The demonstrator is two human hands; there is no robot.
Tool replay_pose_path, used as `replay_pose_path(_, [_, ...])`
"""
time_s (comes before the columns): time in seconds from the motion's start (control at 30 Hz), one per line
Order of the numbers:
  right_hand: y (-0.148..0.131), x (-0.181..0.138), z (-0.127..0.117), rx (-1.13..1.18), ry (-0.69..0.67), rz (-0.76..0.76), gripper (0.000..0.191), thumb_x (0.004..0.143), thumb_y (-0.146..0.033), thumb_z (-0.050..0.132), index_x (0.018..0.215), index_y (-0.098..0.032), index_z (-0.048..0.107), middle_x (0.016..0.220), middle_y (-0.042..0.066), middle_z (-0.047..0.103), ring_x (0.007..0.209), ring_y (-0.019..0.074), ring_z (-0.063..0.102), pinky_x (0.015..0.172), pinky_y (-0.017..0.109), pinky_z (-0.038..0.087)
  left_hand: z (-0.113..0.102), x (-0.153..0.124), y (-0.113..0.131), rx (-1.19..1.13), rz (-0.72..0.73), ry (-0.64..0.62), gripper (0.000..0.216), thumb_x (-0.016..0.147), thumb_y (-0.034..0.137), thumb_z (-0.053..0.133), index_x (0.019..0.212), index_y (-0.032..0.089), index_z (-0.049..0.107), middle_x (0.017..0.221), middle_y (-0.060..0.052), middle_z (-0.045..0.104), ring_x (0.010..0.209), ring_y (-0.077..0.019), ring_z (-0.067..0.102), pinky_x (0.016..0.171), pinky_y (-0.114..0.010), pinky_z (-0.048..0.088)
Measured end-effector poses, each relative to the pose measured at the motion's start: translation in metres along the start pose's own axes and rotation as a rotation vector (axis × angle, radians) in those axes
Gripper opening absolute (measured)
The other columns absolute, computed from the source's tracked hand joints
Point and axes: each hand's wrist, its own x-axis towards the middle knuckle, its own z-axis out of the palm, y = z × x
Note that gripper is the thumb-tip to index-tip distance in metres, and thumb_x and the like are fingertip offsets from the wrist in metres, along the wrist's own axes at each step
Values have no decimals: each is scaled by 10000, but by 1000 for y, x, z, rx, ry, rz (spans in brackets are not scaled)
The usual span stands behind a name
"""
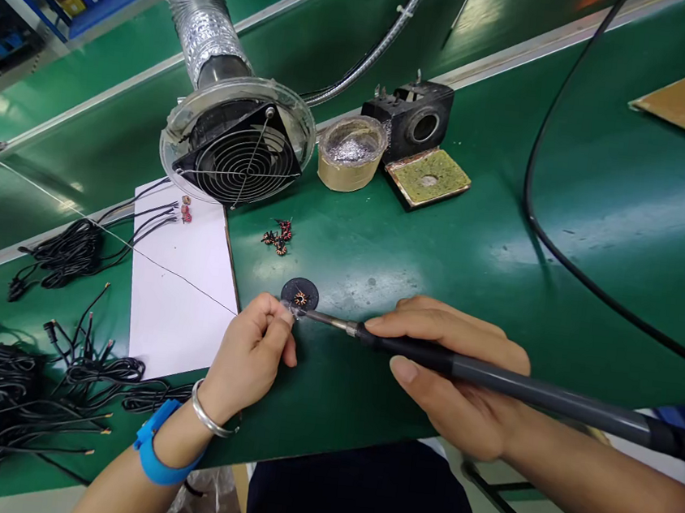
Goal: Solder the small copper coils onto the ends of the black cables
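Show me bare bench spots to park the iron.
Free: green mat right of the sponge, past the black cable. Crowded: wire bundles far left, coils and paper by the fan.

Bare green table [442,242] is lying open right of the small coils [277,236]. The fan hood [237,151], solder pot [352,153] and iron stand [415,121] are blocking the far side, while cable bundles [28,387] are crowding the left.

We see the green bench [600,186] brightly and evenly lit from overhead, with pale glare streaking its far edge and right side. Shadows beneath the hands are soft and short. Our wide lens bows the bench edges; the far left corner falls slightly soft.
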Motion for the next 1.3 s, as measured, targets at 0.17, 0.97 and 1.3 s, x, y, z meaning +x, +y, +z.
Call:
replay_pose_path(0.17, [-1,1,-2,-5,2,-5,306,782,-85,520,1032,-187,662,697,25,596,565,140,537,483,298,425,0,0,-1,-9,-10,1,205,959,306,419,777,216,445,542,72,566,485,-93,390,508,-226,297])
replay_pose_path(0.97, [8,27,13,-132,-23,-32,299,911,-110,554,1173,-243,603,962,21,718,666,118,641,609,245,522,-3,2,-7,-117,-35,1,250,984,410,401,857,208,477,539,75,487,453,-82,303,467,-224,226])
replay_pose_path(1.3, [45,51,38,-104,-371,-163,154,930,-149,534,1042,-209,622,889,5,696,710,121,553,666,225,449,-3,-2,-6,-113,78,-20,262,1001,406,385,832,211,433,601,56,480,575,-116,403,605,-256,322])
